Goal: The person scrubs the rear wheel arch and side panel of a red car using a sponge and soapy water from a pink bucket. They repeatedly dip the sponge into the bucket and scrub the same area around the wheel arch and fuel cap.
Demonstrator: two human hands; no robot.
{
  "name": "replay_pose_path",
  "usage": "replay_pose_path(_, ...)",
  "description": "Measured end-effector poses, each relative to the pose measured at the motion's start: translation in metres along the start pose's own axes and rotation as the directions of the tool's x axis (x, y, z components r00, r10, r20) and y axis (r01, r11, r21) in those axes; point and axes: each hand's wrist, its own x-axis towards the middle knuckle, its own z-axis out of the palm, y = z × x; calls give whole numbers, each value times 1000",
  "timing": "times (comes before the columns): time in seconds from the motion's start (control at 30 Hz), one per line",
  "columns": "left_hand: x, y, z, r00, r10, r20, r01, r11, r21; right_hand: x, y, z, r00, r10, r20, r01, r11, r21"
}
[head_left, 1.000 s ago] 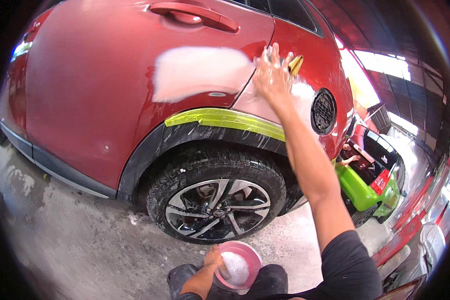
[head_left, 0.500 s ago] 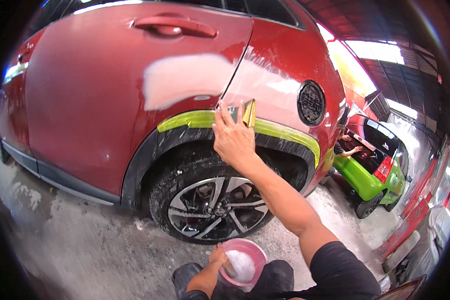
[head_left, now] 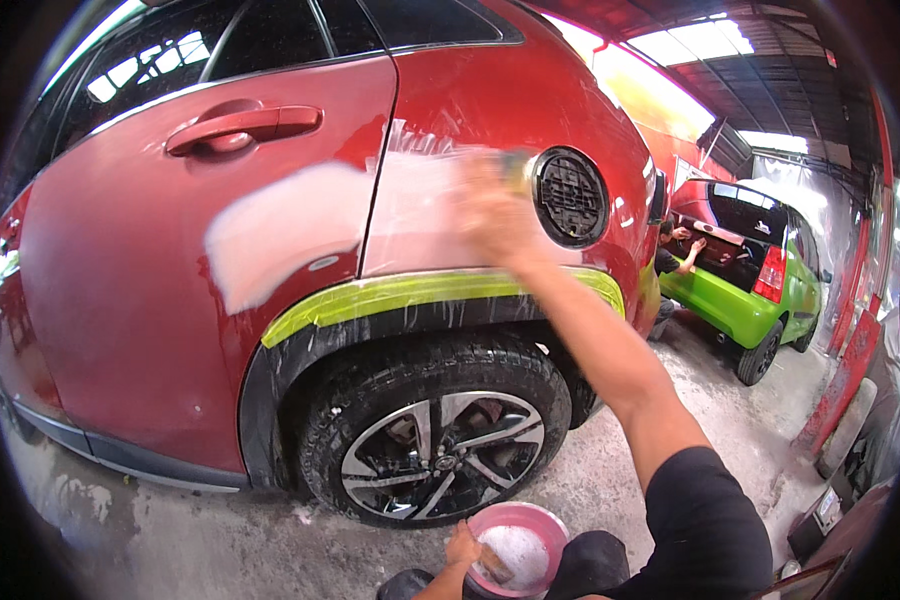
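My right hand [head_left: 495, 210], smeared by motion, presses a folded sheet of sandpaper [head_left: 516, 172] with a dark side and a gold side onto the rear quarter of a red car [head_left: 450, 95]. The sheet is beside the round black fuel filler recess [head_left: 571, 197]. Around the hand the panel has a pale, wet sanded patch [head_left: 410, 215]. Low down, my left hand [head_left: 462, 545] is closed at the left rim of a pink basin [head_left: 560, 530] of cloudy, whitish water. A brownish thing [head_left: 497, 566] shows in the basin next to its fingers; its kind is unclear.
Yellow-green masking tape [head_left: 390, 298] lines the wheel arch above the tyre [head_left: 320, 440]. The rear door [head_left: 120, 280] carries another pale patch [head_left: 280, 235]. Behind to the right, another person's hands [head_left: 692, 243] are on a green car [head_left: 715, 300]. Concrete floor [head_left: 220, 545] lies below.
My right hand has moved with the sandpaper up and right, from the tape edge at the door gap toward the filler recess. The view has tilted up. My left hand stays at the basin.
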Motion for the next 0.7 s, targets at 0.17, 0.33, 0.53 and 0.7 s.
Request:
replay_pose_path(0.17, -13, 14, -2, 995, 1, 98, -8, 997, 72, -18, 33, -4, 957, 291, -18, -291, 957, -10)
replay_pose_path(0.33, -1, 21, 6, 987, 41, 153, -56, 994, 94, 44, -55, 11, 997, 62, 53, -70, 981, 181)
replay_pose_path(0.53, 0, 23, -5, 991, -52, 122, 36, 991, 133, 2, 48, -3, 965, 263, 25, -263, 947, 187)
replay_pose_path(0.7, -19, 36, -7, 984, 9, 175, -27, 994, 102, 18, -21, 12, 1000, -7, 19, 3, 978, 207)
